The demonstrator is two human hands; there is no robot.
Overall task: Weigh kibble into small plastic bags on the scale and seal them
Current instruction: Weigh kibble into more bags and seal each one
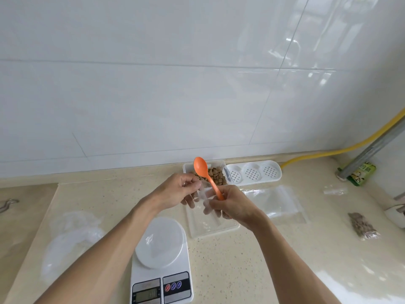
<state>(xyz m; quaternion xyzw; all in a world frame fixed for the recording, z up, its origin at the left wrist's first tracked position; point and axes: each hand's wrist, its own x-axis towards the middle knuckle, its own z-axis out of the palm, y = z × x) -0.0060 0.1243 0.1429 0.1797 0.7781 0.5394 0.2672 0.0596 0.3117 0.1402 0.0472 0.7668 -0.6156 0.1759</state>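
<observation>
My left hand [178, 191] and my right hand [232, 202] pinch a small clear plastic bag [203, 195] between them, above a clear lid [210, 222]. The right hand also holds an orange spoon [203, 172] by its handle, bowl pointing up and away. Behind the hands, a white tub of brown kibble [218, 175] stands by the wall. A white kitchen scale [161, 257] sits near the counter's front, its round platform bare apart from a scrap of clear film. A filled, sealed bag of kibble [362, 226] lies at the right.
A white perforated tray [254, 173] sits beside the tub. Flat clear bags [278, 205] lie right of the lid; crumpled clear plastic [70, 235] lies at the left. A yellow hose [341, 148], a metal pipe [372, 150] and a green packet [361, 173] stand at the far right.
</observation>
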